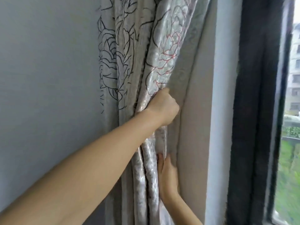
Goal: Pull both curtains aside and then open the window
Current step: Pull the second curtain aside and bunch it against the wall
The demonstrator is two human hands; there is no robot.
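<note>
A beige floral curtain [129, 51] with black and red flower outlines hangs bunched against the left wall. My left hand [164, 106] is closed in a fist around its gathered edge at mid height. Lower down, my right hand [167, 176] presses on the same folds with the fingers tucked into the fabric. The curtain's plain beige lining [193, 111] shows to the right of both hands. At the far right stands the window [290, 159] with a dark frame [254, 111]; grass and buildings show through the glass. No second curtain is visible.
A plain grey wall [48, 78] fills the left side. A pale blue-white window reveal [222, 111] runs between the curtain and the dark frame.
</note>
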